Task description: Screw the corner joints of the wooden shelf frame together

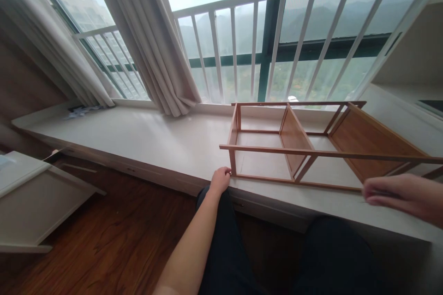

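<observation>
A brown wooden shelf frame (266,150) with several panels lies on its side on the white window ledge (166,143). At its near left corner is my left hand (220,179), fingers pinched together close against the wood. Something tiny and pale may show at those fingertips, too small to name. My right hand (398,196) is at the right, just in front of the frame's lower near rail. It is slightly blurred, with its fingers curled closed. A thin dark thing seems to lie between them, mostly hidden by the fingers.
Behind the ledge stand a white railing (256,32) and windows. Grey curtains (148,41) hang at the left, near some small papers (83,111). A white cabinet (44,198) stands at the lower left on the dark wooden floor (114,235). My knees are under the ledge's edge.
</observation>
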`<state>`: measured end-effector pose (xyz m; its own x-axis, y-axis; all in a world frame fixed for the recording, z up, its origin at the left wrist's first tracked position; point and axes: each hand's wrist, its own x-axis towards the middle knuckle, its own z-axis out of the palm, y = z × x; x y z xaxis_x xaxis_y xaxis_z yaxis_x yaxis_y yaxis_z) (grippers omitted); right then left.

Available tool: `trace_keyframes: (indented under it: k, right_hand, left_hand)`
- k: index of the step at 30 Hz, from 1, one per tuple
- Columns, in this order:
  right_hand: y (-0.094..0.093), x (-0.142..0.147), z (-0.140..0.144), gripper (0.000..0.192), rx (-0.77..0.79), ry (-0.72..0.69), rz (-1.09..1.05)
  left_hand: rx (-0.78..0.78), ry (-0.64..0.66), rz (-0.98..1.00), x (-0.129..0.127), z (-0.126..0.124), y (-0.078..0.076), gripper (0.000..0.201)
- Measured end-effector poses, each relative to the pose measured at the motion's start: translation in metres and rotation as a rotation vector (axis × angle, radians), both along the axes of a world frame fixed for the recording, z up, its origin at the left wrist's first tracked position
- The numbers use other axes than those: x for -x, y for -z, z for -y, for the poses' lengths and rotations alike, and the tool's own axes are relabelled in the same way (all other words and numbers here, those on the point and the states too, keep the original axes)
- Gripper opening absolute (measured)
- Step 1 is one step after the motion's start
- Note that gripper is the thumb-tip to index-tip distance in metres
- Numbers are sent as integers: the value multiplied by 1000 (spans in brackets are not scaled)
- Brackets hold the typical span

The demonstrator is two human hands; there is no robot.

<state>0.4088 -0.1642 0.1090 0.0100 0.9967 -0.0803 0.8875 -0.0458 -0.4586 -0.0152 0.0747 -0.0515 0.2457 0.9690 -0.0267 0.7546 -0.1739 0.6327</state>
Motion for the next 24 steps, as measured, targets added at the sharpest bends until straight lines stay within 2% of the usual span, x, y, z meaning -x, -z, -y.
trace_keyframes:
  k: [1, 4, 8, 11, 16, 21, 24]
  right_hand:
    - [7, 22, -13, 32, 145, -102, -67]
    - [35, 100, -41, 27, 194, -180, -188]
    - [81, 195, -63, 22, 66, -80, -393]
    - [114, 242, -76, 20, 14, 6, -599]
    - [159, 279, -83, 21, 1, 133, -850]
    - [189, 295, -80, 27, -33, 251, -1009]
    - [197, 306, -77, 31, -32, 375, -1133]
  left_hand:
    - [3, 15, -5, 1, 2, -1, 33]
    - [12, 56, -11, 6, 8, -2, 29]
    - [24, 114, 4, 14, 19, -6, 26]
    - [42, 159, 22, 23, 28, -12, 23]
    - [87, 219, 85, 36, 45, -16, 21]
    - [335, -31, 311, 36, 54, -1, 14]
    - [503, -78, 384, 32, 53, 9, 21]
